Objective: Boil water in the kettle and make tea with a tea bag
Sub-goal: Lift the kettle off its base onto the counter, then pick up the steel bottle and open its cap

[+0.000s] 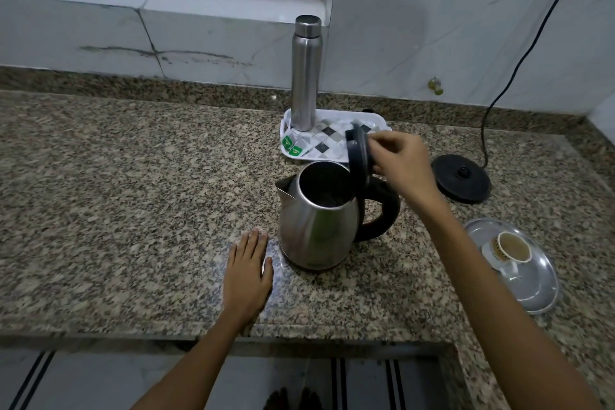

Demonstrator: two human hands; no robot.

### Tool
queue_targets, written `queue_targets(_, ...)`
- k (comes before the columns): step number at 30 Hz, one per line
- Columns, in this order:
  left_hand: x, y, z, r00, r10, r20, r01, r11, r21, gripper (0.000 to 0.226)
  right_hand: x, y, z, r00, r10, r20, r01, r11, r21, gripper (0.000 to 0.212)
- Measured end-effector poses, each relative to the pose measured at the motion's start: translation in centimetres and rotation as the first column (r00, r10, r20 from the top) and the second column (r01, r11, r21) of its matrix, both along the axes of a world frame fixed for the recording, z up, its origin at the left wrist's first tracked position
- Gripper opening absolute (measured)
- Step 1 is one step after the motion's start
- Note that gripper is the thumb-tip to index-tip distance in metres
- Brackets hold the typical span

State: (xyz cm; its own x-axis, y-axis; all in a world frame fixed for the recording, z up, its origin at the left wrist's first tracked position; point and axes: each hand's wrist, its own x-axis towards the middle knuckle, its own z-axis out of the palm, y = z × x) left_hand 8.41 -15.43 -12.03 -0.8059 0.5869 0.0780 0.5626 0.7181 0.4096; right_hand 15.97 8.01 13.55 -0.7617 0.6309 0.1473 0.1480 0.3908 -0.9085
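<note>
Kettle (pixel 316 220), lid (pixel 358 156) raised, on bench (pixel 133 193).
My right hand (pixel 399 160) pinches the lid; left hand (pixel 248 271) lies flat beside. Risk: lid could snap shut if my pinch slips.

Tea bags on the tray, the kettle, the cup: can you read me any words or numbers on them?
None can be read.
Tea bags: green tags with pale marks, too small and blurred to read.
Kettle: a faint dark mark near its bottom rim, too blurred to read.
Paper cup: a patterned band round its outside, too small to tell if it is writing.
Steel bottle: no writing shows.
</note>
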Motion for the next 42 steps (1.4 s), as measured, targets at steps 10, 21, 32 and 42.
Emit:
queue_targets(10, -0.1, 0.1, 0.2, 1.0, 0.007, 0.012, -0.008, 0.999, 0.031, 0.056, 4.5, 7.0, -2.3, 0.992, -0.051, 0.118, 0.104, 0.861, -0.498, 0.025)
queue_targets(21, -2.7, 1.2, 0.8, 0.989, 0.132, 0.064, -0.135, 0.989, 0.054, 0.05, -15.3, 2.7, 7.3, 0.983, -0.089, -0.161, 0.097, 0.995, 0.039, 0.047)
queue_targets(32, -7.4, 1.5, 0.5, 0.994, 0.09, 0.063, -0.086, 0.995, -0.059, 0.052, -30.1, 5.2, -3.8, 0.932, -0.361, 0.009, 0.36, 0.927, -0.103, 0.106)
queue_targets(42, -7.5, 1.4, -0.1, 0.99, 0.113, 0.087, -0.108, 0.993, -0.052, 0.047, -33.6, 9.2, -6.8, 0.92, -0.362, -0.151, 0.334, 0.924, -0.184, 0.082)
